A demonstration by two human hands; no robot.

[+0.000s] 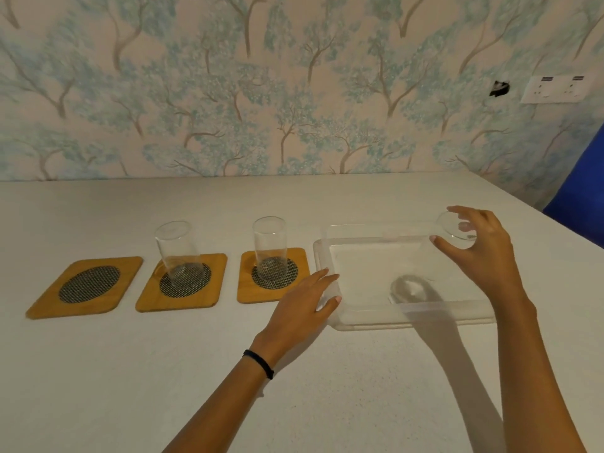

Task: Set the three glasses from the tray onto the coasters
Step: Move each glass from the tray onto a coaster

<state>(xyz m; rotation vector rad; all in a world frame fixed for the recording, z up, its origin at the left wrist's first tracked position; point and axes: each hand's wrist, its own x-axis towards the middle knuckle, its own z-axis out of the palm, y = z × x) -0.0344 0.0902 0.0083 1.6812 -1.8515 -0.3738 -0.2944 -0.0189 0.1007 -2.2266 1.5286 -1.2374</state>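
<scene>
Three wooden coasters with dark mesh centres lie in a row on the white table. The left coaster (85, 286) is bare. A clear glass (178, 253) stands on the middle coaster (183, 284), and another glass (270, 251) stands on the right coaster (274, 278). The clear plastic tray (408, 308) sits to their right. My right hand (477, 253) grips the third glass (452, 231) from above, lifted over the tray's far right corner. My left hand (307, 308) rests with spread fingers on the tray's left rim.
The white table (163, 371) runs back to a wall with tree-patterned wallpaper. Its right edge slants past the tray, with a blue object (578, 204) beyond it. A wall socket (560, 89) is at the upper right.
</scene>
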